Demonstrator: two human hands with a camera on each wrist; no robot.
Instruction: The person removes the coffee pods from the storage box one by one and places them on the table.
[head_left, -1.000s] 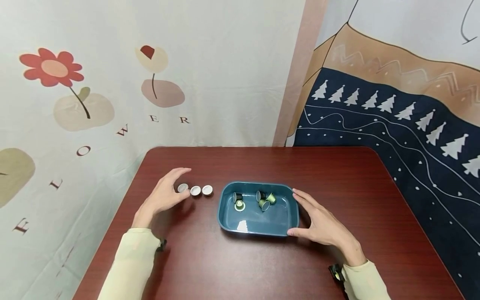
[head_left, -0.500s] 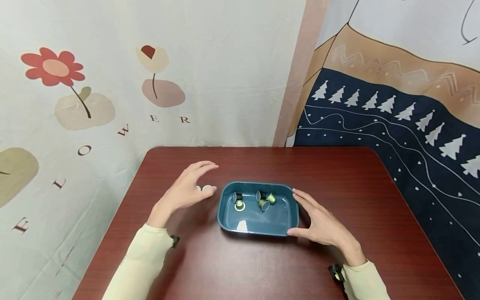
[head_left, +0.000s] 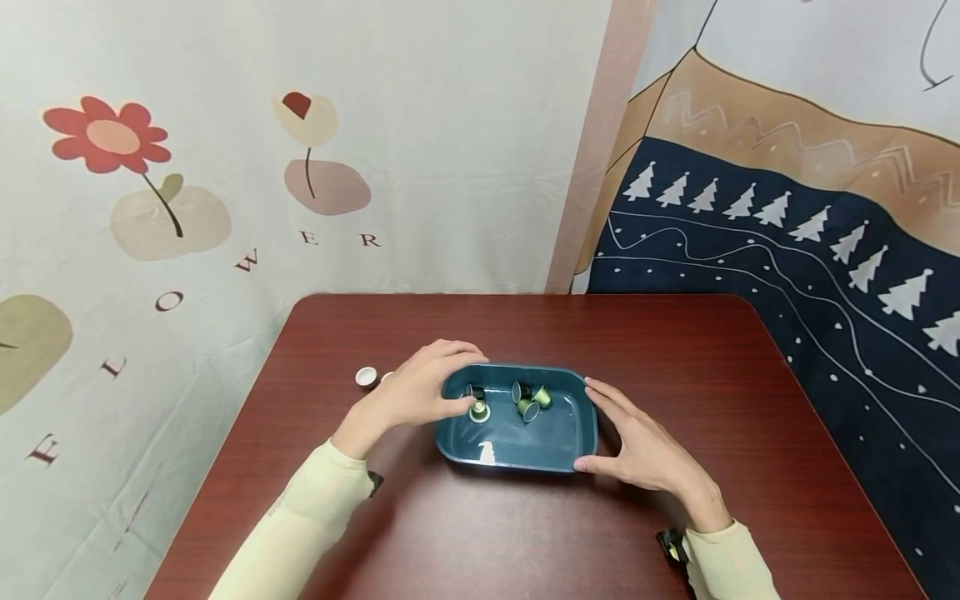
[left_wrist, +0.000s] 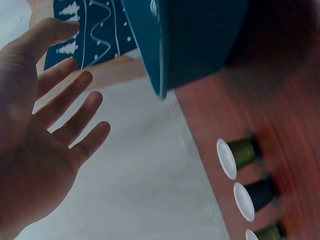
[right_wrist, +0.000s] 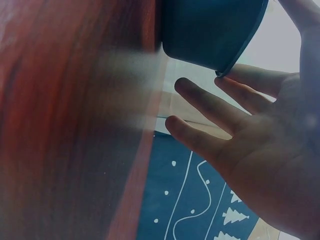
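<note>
A dark teal rectangular tray (head_left: 551, 437) holds several coffee capsules, green ones (head_left: 528, 411) and black ones (head_left: 521, 392). My left hand (head_left: 420, 385) hovers over its left end, fingers extended and thumb apart. In the left wrist view that hand (left_wrist: 47, 135) is spread with nothing in it. Three capsules stand lid up on the table: two green, one (left_wrist: 243, 153) fully in view, and a black one (left_wrist: 260, 194) between them. The head view shows one white lid (head_left: 366, 377); my left hand covers most of the others. My right hand (head_left: 648, 446) touches the tray's right end with straight, parted fingers.
The reddish-brown table (head_left: 480, 542) ends at a back edge near the pale flower-printed cloth (head_left: 465, 150). On the right hangs a navy cloth (head_left: 712, 242) with white trees.
My left hand has moved right, from beside the row of standing capsules, past them, to over the tray's left end. The right hand and the tray stay in place.
</note>
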